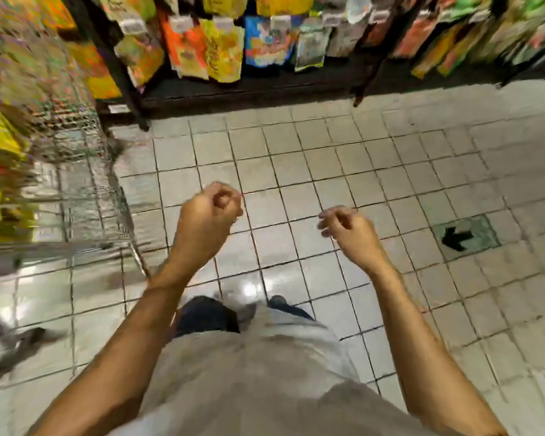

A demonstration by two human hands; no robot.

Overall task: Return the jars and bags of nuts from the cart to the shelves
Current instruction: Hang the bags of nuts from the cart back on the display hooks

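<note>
Both hands are empty, just right of the wire cart (60,196): the left hand (206,218) is curled into a fist, the right hand (348,229) has slack, bent fingers. Yellow bags (0,136) sit inside the cart (too blurred to read). They are probably light, soft and crinkly, best gripped at the top seam. The shelves (233,89) stand beyond the cart.
</note>
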